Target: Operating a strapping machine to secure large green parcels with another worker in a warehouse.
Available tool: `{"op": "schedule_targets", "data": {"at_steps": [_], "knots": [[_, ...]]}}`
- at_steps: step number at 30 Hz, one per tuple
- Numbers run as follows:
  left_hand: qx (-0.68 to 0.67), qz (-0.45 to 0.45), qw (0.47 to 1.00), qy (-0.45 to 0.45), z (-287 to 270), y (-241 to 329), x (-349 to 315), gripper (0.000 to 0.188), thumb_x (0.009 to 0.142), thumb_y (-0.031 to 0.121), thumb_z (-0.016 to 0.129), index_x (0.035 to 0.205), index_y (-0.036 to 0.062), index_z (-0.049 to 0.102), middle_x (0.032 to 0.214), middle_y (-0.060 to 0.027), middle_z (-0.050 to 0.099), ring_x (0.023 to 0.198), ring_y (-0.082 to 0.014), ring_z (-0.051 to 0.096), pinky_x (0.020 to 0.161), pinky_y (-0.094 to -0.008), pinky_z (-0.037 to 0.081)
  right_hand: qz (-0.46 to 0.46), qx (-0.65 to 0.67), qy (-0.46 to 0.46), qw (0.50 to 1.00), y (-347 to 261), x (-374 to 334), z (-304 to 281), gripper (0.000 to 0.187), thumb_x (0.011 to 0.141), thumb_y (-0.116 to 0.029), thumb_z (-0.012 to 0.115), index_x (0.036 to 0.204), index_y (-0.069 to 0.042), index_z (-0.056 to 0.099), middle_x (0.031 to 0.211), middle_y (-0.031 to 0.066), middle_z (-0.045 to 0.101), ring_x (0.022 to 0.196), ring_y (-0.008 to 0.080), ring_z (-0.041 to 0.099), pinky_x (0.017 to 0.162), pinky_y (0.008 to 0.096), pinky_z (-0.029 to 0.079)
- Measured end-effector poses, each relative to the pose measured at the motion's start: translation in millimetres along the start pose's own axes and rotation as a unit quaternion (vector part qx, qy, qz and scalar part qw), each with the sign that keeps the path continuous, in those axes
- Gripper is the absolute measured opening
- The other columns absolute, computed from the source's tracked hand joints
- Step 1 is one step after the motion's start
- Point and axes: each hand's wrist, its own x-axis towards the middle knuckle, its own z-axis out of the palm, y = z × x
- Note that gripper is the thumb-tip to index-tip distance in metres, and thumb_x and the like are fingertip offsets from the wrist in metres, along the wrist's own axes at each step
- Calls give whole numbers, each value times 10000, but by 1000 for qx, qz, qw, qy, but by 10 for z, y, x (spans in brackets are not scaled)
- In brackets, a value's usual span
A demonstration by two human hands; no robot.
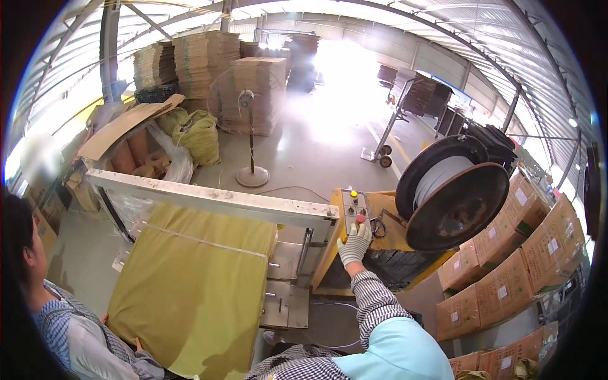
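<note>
My right hand [354, 246], in a white striped knit glove, reaches to the control panel [346, 206] of a yellow machine [328, 266]. Its fingers are stretched out on the panel, just below a red push button [360, 218]; whether they touch the button I cannot tell. My left hand does not show. In front of me lies a large bundle in yellow-green wrapping [190, 291], under the machine's metal arch [215, 194]. A white strap [206, 239] runs across the bundle. At the left, a co-worker's hand [138, 345] rests at the bundle's edge.
A big reel of grey strapping [440, 177] stands on the machine's right. Cardboard cartons [500, 291] line the right side. Beyond the arch are a pedestal fan [251, 145], a yellow sack [199, 139], stacked cardboard [253, 95] and a hand truck [392, 123]. A cable crosses the floor.
</note>
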Motion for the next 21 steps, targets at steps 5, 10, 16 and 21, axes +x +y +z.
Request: {"op": "schedule_targets", "data": {"at_steps": [5,10,16,21], "knots": [[10,-19,999,-32,389,10,354,632,929,469,456,1405,70,337,1445,-113,361,1313,-289,313,1071,-417,269,0,-32,30,999,167,0,-38,674,610,-283,748,1172,-31,473,1265,248,399,1202,441,342,1036,575,252],[1,-16,999,-45,638,46,427,623,927,465,467,1391,65,355,1426,-117,380,1284,-282,342,1053,-403,292,-15,-20,56,998,246,-5,24,660,613,-286,740,1169,-58,468,1267,256,389,1194,451,338,1023,592,246],[-12,-16,999,-41,890,143,400,612,925,460,480,1375,58,377,1404,-122,403,1250,-273,377,1032,-386,320,-30,-14,62,998,182,4,185,663,608,-272,743,1173,-65,465,1269,261,380,1188,444,351,1005,584,259],[-3,-24,998,-61,1300,202,553,604,923,456,491,1362,53,395,1386,-126,422,1222,-266,407,1015,-372,343,-26,-1,34,999,25,85,95,659,618,-262,733,1184,-99,439,1245,229,387,1194,443,343,990,591,272]]}}
